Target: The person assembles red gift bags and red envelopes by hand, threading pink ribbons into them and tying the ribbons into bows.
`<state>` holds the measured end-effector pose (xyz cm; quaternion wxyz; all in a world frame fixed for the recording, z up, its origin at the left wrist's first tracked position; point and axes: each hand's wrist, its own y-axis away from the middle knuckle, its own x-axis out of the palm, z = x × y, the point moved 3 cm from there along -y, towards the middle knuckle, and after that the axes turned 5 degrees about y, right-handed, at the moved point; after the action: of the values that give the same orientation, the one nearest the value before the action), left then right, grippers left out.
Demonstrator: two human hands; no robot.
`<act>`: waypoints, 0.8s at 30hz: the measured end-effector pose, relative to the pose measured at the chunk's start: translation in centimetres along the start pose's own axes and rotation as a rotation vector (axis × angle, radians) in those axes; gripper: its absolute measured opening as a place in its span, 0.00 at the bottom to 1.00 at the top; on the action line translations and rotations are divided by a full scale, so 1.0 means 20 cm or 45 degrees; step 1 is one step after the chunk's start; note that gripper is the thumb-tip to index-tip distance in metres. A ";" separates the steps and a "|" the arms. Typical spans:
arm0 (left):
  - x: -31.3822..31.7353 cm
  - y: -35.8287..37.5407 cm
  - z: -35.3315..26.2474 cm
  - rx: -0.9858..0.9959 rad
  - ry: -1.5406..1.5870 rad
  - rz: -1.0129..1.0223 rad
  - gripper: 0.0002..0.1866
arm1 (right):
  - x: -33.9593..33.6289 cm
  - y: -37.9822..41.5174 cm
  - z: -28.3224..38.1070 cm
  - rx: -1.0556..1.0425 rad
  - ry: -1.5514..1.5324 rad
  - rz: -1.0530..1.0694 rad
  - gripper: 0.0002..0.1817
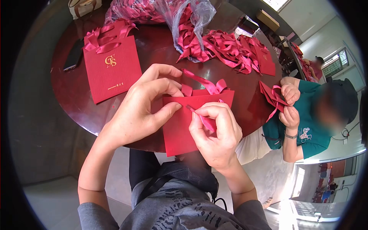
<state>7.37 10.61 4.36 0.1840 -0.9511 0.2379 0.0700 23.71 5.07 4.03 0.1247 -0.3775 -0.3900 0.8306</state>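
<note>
A red paper gift bag is upright in front of me at the table's near edge, its top toward the far side. My left hand grips the bag's upper left edge, thumb on the near face and fingers behind. Between the thumb and fingertips of my right hand is a pink-red ribbon; its dark tip lies against the bag's face just below the rim. Another stretch of ribbon loops above the bag's opening and ends in a bow shape at the right.
Finished-looking red bags with ribbon handles lie at left beside a dark phone. A clear plastic bag and a heap of loose ribbons cover the far side. At right, a person in a green shirt handles another red bag.
</note>
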 end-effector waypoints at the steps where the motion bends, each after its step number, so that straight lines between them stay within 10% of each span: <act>1: 0.01 0.00 -0.01 0.009 -0.002 0.003 0.06 | -0.01 -0.01 0.01 -0.004 0.005 -0.008 0.12; 24: 0.22 -0.03 -0.15 0.577 -0.540 -0.457 0.11 | -0.06 -0.05 0.04 0.215 0.104 -0.147 0.13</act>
<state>11.58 7.99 6.39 0.4449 -0.8771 0.0331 0.1781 23.82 4.70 5.69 0.2195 -0.3761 -0.3344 0.8358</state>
